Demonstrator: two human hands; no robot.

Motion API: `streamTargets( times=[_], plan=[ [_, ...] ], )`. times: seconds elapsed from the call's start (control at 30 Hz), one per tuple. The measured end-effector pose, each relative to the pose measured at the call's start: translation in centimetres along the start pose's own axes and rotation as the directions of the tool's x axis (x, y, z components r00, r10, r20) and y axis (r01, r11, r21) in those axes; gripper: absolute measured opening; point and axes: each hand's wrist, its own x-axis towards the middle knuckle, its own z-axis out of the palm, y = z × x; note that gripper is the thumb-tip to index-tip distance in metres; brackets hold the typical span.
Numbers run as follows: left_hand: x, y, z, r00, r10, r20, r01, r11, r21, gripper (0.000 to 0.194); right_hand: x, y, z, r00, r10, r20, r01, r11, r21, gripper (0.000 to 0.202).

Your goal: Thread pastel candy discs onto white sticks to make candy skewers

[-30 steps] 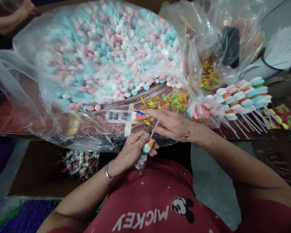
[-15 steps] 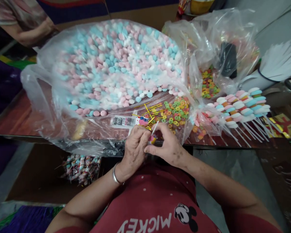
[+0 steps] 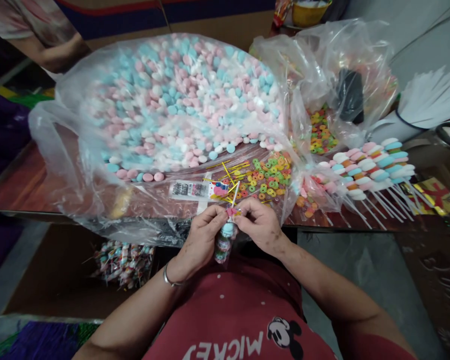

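Between my two hands, close to my body, is a candy skewer (image 3: 223,243) in a printed clear wrapper. Its white stick points away from me and its candy end hangs toward my shirt. My left hand (image 3: 203,234) pinches the gathered wrapper neck from the left. From the right, my right hand (image 3: 260,226) pinches the same neck; a bit of yellow shows at its fingertips, perhaps a twist tie. Just beyond my fingers lie gold twist ties (image 3: 230,175), flat printed wrappers (image 3: 195,190) and a pile of ring gummies (image 3: 272,175).
A large clear bag of pastel candies (image 3: 172,100) covers much of the table. Unwrapped candy skewers (image 3: 371,167) lie at the right, near a container of white sticks (image 3: 427,97). A cardboard box (image 3: 41,275) with wrapped skewers stands below left. Another person's arm (image 3: 58,52) is at top left.
The skewer has turned so its wrapped candy end now shows below my hands. My left hand has opened out from around it to a fingertip pinch, and both hands are slightly lower.
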Motion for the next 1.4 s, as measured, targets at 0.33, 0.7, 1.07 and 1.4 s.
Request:
streamTargets(
  times=[0.33, 0.7, 1.07, 1.4],
  plan=[
    [0.7, 0.8, -1.7, 0.822, -0.349, 0.449, 0.411, 0.911, -0.043, 0.031, 0.3, -0.7, -2.6, 0.886, -0.346, 0.309, 0.428, 0.866, -0.257, 0.014],
    [-0.2, 1.3, -1.7, 0.891, -0.336, 0.305, 0.236, 0.918, 0.320, 0.039, -2.3, -1.2, -1.0, 0.841, -0.523, 0.139, 0.458, 0.552, -0.697, 0.019],
    [-0.2, 1.0, -2.1, 0.707, -0.533, 0.464, 0.392, 0.842, 0.370, 0.045, -3.8, -2.3, -2.0, 0.556, -0.445, 0.702, 0.726, -0.152, -0.671, 0.029],
    [-1.4, 0.3, -2.0, 0.661, 0.236, 0.712, -0.747, 0.115, 0.655, 0.016, -3.2, -1.7, -1.8, 0.779, -0.315, 0.543, 0.610, 0.176, -0.773, 0.031]
  ],
)
